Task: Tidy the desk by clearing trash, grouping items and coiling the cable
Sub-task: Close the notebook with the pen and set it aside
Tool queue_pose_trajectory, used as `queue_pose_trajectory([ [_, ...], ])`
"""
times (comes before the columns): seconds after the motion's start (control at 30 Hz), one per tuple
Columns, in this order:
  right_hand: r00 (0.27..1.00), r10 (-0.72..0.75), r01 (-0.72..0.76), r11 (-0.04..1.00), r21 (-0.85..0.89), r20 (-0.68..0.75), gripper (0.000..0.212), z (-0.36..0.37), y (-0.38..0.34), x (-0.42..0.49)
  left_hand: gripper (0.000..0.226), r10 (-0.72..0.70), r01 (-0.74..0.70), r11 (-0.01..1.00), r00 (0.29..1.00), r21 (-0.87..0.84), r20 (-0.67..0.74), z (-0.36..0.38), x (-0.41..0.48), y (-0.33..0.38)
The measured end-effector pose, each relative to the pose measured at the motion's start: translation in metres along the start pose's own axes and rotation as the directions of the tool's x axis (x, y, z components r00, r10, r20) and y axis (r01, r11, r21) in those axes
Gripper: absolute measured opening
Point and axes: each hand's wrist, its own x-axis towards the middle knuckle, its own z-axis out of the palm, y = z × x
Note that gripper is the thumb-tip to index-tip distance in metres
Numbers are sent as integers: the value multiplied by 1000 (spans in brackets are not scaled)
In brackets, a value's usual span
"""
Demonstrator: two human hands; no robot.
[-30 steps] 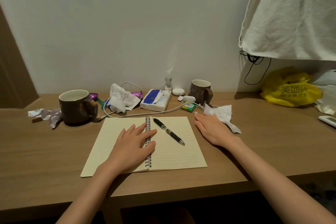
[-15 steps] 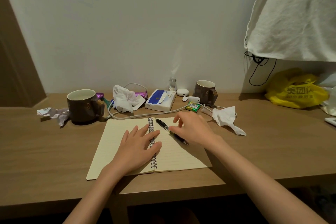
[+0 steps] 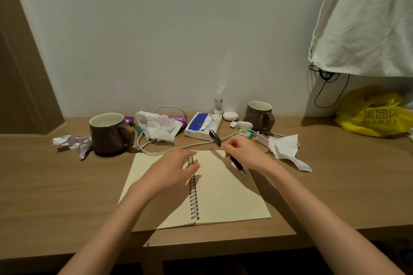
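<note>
Wooden desk (image 3: 67,196) meets pale wall (image 3: 156,29); right hand (image 3: 245,154) grip holds pen (image 3: 215,137), left hand (image 3: 172,167) loose.

Open spiral notebook (image 3: 225,187) lies near the front edge of the wooden desk (image 3: 55,196). Left hand (image 3: 172,169) rests flat across its spiral binding. Right hand (image 3: 243,154) pinches a black pen (image 3: 215,137), tilted, tip down over the right page. White cable (image 3: 169,150) runs along the far side of the notebook. Far left a brown mug (image 3: 109,134) beside crumpled paper (image 3: 73,142); far centre a tissue pack (image 3: 202,126); a second mug (image 3: 259,115) at right; crumpled tissue (image 3: 286,147) right of the hand.
</note>
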Motion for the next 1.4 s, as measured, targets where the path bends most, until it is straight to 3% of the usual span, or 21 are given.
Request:
queue_pose_trajectory([
  [0.1, 1000, -1, 3, 981, 193, -10, 18, -12, -1, 1, 45, -11, 11, 996, 1000, 93, 7, -1, 27, 2],
  [0.23, 1000, -5, 11, 958, 288, -21, 11, -15, 2, 2, 40, -27, 18, 982, 998, 186, 49, 9, 53, -2],
  [0.5, 999, 39, -48, 945, 322, 37, 15, 3, 7, 11, 35, 28, -34, 998, 993, -47, -115, 19, 60, -21],
  [0.7, 999, 35, -30, 980, 196, -20, 14, 19, -3, 22, 15, 1, -52, 974, 973, -219, -229, 26, 63, -18],
  [0.9, 992, 29, -10, 989, 148, -127, 9, 28, -10, 29, 12, -32, -53, 951, 963, -305, -269, 29, 66, -16],
  [1.17, 958, -5, -6, 999, -36, -288, 22, 49, -12, 34, 10, -92, 4, 950, 959, -313, -266, 35, 73, -18],
  [1.4, 961, -35, 10, 996, -90, -275, 22, 57, -7, 32, 14, -124, 46, 963, 952, -267, -281, 38, 76, -18],
])
